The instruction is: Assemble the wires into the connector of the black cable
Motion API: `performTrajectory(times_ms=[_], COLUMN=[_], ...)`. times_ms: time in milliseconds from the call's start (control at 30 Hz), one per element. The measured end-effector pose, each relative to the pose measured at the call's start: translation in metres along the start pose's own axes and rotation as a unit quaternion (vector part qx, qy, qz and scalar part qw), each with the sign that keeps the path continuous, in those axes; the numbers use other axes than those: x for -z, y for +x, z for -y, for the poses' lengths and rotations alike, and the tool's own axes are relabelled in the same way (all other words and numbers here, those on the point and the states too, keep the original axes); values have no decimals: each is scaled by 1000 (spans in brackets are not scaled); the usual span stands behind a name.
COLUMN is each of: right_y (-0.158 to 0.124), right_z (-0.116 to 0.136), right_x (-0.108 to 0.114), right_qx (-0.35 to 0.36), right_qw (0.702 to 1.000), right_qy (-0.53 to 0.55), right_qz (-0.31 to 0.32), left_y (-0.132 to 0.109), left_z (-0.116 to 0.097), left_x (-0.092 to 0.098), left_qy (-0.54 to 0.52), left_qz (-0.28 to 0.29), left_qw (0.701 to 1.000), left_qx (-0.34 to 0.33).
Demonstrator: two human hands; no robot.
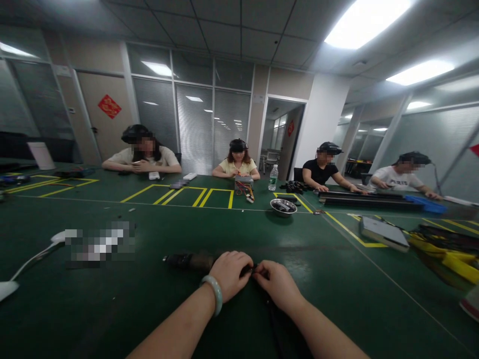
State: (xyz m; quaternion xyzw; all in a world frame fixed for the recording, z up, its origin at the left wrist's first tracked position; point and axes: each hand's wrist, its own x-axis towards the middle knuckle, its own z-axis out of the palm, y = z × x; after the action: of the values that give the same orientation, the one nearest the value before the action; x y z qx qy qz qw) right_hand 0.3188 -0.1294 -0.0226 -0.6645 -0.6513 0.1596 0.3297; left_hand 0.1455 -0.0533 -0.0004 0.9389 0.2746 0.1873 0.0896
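Note:
My left hand (232, 273), with a pale green bangle (214, 294) on its wrist, is closed, its fingers curled inward. Almost touching it, my right hand (279, 283) pinches with thumb and forefinger. Something small and dark shows between the fingertips of both hands, too hidden to name. A dark, long, rounded object (187, 261) with a small shiny tip lies on the green table (149, 309), running in behind my left hand. Below my right hand, a black strip (279, 324) trails toward the near edge, partly covered by my forearm.
A metal bowl (283, 207) of dark parts stands ahead, near a water bottle (273, 178). At right lie a grey flat box (383, 233) and a yellow-black bag (445, 254). A white cable (33, 260) is at left. Several people sit across the table.

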Motion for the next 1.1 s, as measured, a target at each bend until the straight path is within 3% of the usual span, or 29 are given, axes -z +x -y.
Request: performTrajectory(times_ms=[633,967,1100], right_y=[1,1,2], right_z=[-1,-2,-5], right_x=[1,-2,-2], right_qx=[1,-11,-12], right_qw=[1000,1000,1000], right_qy=[15,3,5], right_qz=[11,-1,-1], left_y=[-1,0,1], left_z=[-3,1,1], left_x=[-3,-4,-4], left_qy=[-16,-12,-11], left_qz=[-13,-18,-15], left_qw=[1000,1000,1000], left_qx=[15,-12,18])
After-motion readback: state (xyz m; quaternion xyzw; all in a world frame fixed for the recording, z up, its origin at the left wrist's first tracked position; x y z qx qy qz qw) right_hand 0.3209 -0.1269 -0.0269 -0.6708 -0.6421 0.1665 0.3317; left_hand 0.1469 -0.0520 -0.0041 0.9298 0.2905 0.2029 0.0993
